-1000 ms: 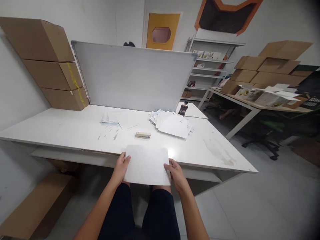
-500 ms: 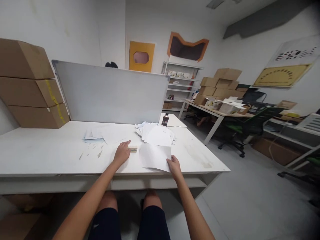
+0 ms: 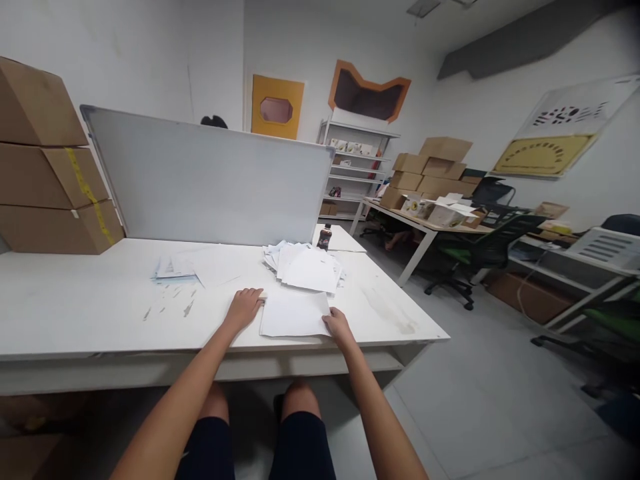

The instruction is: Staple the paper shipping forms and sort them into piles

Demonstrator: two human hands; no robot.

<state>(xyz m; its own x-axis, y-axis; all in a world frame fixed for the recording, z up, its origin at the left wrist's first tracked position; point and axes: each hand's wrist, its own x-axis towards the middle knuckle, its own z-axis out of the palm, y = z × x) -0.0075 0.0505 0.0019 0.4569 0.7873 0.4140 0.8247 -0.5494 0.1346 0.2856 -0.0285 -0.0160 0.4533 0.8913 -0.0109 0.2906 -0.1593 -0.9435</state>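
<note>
A white sheet of paper point(image 3: 295, 317) lies near the front edge of the white table point(image 3: 395, 293), by its left part almost flat. My right hand point(image 3: 337, 324) pinches the sheet's right edge between thumb and fingers. At the sheet's upper left corner, my left hand point(image 3: 245, 306) is closed over a small beige oblong thing point(image 3: 263, 295). Most of that thing is under my fingers, so its kind cannot be made out. Just behind the sheet is a loose, untidy pile of papers point(image 3: 307, 267).
A dark bottle point(image 3: 325, 237) stands behind the pile. Further left lie a few more papers point(image 3: 175, 265) by dark scuff marks. A whiteboard point(image 3: 215, 187) closes off the table's back, with stacked cardboard boxes point(image 3: 47, 180) at its left. An office chair point(image 3: 480, 253) stands on the right.
The sheet has moved left and come down flatter, its left edge now against the small beige thing. My left fingers have closed further over that thing. The view has shifted slightly.
</note>
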